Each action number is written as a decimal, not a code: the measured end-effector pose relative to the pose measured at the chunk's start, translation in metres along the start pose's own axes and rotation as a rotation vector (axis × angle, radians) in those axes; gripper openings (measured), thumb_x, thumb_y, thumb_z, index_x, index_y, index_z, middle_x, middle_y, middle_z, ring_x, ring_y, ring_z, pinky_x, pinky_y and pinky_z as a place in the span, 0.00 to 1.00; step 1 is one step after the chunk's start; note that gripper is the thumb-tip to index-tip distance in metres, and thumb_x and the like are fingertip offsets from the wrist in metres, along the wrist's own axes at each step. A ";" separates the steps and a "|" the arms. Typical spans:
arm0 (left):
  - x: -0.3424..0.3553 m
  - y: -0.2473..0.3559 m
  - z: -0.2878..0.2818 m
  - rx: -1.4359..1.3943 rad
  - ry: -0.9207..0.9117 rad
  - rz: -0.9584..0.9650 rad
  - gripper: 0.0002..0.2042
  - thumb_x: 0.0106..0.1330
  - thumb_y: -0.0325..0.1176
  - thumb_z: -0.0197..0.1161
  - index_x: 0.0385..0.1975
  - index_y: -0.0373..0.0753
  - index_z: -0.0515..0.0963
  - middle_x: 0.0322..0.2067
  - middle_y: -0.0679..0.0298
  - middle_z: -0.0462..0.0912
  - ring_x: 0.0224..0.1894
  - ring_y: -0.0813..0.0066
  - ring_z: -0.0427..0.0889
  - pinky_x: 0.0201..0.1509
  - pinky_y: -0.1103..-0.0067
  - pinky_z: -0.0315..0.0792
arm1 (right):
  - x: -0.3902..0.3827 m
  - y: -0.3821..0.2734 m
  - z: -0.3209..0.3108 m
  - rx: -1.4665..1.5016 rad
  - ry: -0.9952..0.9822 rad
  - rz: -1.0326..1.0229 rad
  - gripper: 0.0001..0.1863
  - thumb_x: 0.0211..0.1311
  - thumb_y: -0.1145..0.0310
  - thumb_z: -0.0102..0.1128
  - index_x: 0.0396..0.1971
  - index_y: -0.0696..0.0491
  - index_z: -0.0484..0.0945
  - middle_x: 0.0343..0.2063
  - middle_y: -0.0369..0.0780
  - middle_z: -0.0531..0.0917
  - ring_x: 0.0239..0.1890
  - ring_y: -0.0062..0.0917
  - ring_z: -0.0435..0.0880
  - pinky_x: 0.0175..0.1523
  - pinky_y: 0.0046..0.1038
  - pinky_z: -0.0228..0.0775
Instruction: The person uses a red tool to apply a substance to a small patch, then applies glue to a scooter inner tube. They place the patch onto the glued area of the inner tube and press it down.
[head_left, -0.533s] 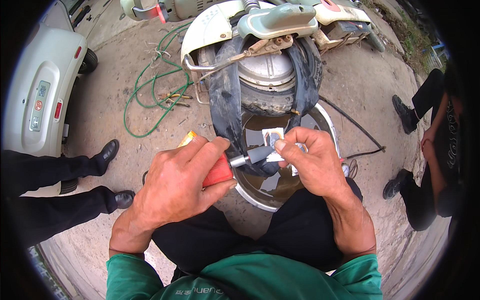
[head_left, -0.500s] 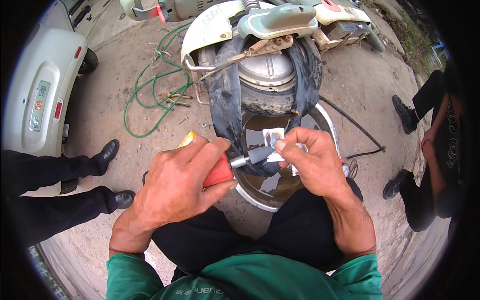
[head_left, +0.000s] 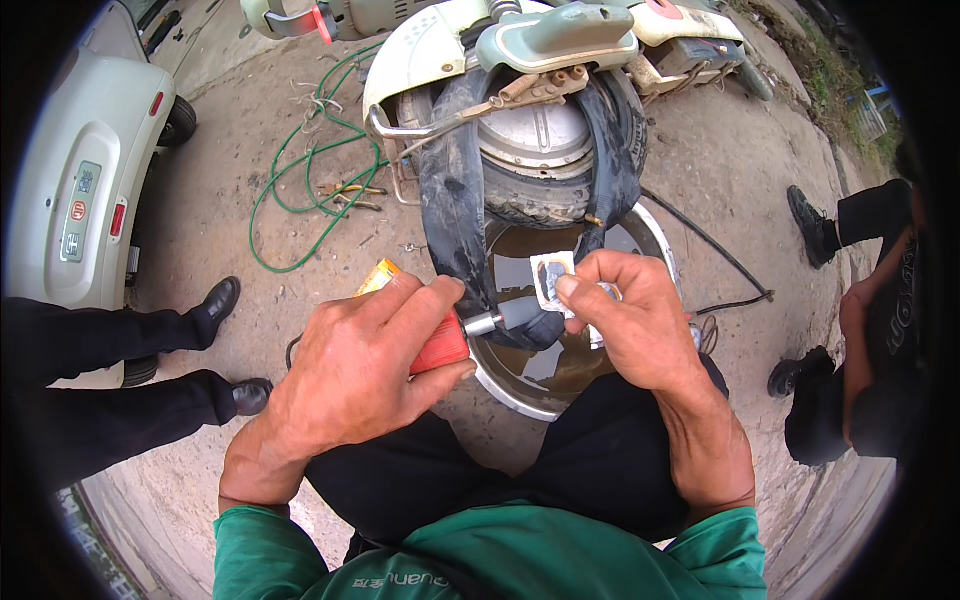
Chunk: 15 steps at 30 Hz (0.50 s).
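Observation:
My left hand is wrapped over a red and yellow handheld rotary grinder. A metal chuck and a grey conical grinding tip stick out of its right end. Between thumb and fingers, my right hand pinches a small dark rubber patch on white backing. More white pieces show under those fingers. The patch is close to the tip; whether they touch I cannot tell. Beyond both hands, a black inner tube hangs in loops from a wheel, its lower part in a metal basin of murky water.
A light-coloured scooter lies ahead with its tyre facing me. On the ground are a green cord, pliers and a black hose. A white car and a person's legs are left; another person crouches right.
The patch in my right hand has shifted slightly right and tilted, uncovering more of its dark face and drawing back from the grinding tip. My left hand has barely moved.

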<state>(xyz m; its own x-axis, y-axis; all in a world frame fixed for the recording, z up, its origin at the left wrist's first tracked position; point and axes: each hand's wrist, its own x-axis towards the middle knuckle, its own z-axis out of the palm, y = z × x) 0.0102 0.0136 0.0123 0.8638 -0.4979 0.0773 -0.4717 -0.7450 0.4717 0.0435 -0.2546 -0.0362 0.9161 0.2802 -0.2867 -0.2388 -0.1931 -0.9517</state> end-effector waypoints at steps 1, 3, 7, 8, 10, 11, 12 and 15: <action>0.000 -0.004 0.000 -0.004 0.006 0.007 0.31 0.53 0.37 0.82 0.56 0.35 0.78 0.36 0.54 0.83 0.33 0.50 0.87 0.36 0.64 0.81 | 0.000 -0.001 -0.001 0.003 0.006 0.008 0.15 0.73 0.62 0.66 0.29 0.57 0.84 0.22 0.34 0.85 0.25 0.12 0.77 0.29 0.23 0.67; 0.000 -0.005 -0.001 -0.008 0.015 0.000 0.31 0.54 0.38 0.81 0.56 0.35 0.77 0.36 0.54 0.82 0.33 0.50 0.87 0.35 0.63 0.81 | -0.001 -0.001 -0.002 0.009 0.016 0.024 0.15 0.73 0.62 0.66 0.29 0.57 0.84 0.22 0.33 0.84 0.25 0.12 0.77 0.29 0.23 0.67; -0.003 -0.006 -0.001 -0.023 0.048 -0.032 0.31 0.53 0.38 0.82 0.57 0.36 0.77 0.36 0.55 0.83 0.33 0.50 0.87 0.35 0.63 0.81 | 0.002 0.003 -0.003 -0.016 0.050 -0.044 0.14 0.72 0.63 0.66 0.30 0.57 0.84 0.22 0.33 0.84 0.25 0.13 0.77 0.30 0.23 0.68; -0.004 -0.007 -0.001 -0.030 0.060 -0.034 0.31 0.53 0.38 0.82 0.57 0.36 0.77 0.36 0.55 0.83 0.33 0.50 0.86 0.35 0.63 0.81 | 0.001 0.002 -0.002 -0.016 0.049 -0.053 0.14 0.72 0.63 0.66 0.30 0.58 0.84 0.22 0.33 0.84 0.25 0.13 0.77 0.30 0.24 0.68; -0.004 -0.003 -0.002 -0.040 0.039 -0.037 0.32 0.50 0.36 0.84 0.56 0.36 0.79 0.37 0.55 0.84 0.35 0.51 0.87 0.38 0.64 0.81 | 0.001 0.002 0.000 -0.021 0.042 -0.057 0.13 0.72 0.63 0.66 0.30 0.58 0.85 0.22 0.34 0.84 0.26 0.13 0.78 0.30 0.24 0.68; -0.004 -0.002 -0.002 -0.045 0.028 -0.038 0.33 0.48 0.36 0.85 0.56 0.36 0.79 0.37 0.55 0.85 0.35 0.52 0.87 0.39 0.65 0.81 | 0.001 0.001 0.000 -0.026 0.037 -0.052 0.13 0.72 0.63 0.66 0.30 0.58 0.85 0.21 0.34 0.84 0.26 0.13 0.78 0.31 0.24 0.68; -0.003 -0.002 -0.001 -0.043 0.022 -0.034 0.33 0.48 0.36 0.85 0.56 0.36 0.79 0.37 0.55 0.85 0.35 0.52 0.87 0.39 0.65 0.81 | 0.000 0.000 0.001 -0.031 0.032 -0.047 0.13 0.72 0.63 0.66 0.31 0.58 0.85 0.21 0.34 0.84 0.26 0.13 0.78 0.31 0.24 0.68; -0.002 -0.002 0.000 -0.037 0.009 -0.033 0.33 0.48 0.36 0.85 0.55 0.35 0.79 0.37 0.55 0.85 0.35 0.51 0.87 0.39 0.65 0.82 | -0.002 -0.006 0.002 -0.059 0.014 0.001 0.13 0.72 0.63 0.66 0.30 0.58 0.84 0.22 0.34 0.84 0.26 0.13 0.79 0.31 0.23 0.69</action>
<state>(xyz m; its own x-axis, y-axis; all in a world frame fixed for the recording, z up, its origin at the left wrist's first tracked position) 0.0092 0.0159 0.0117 0.8802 -0.4695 0.0693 -0.4365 -0.7438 0.5062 0.0429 -0.2523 -0.0307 0.9206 0.2667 -0.2852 -0.2202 -0.2486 -0.9433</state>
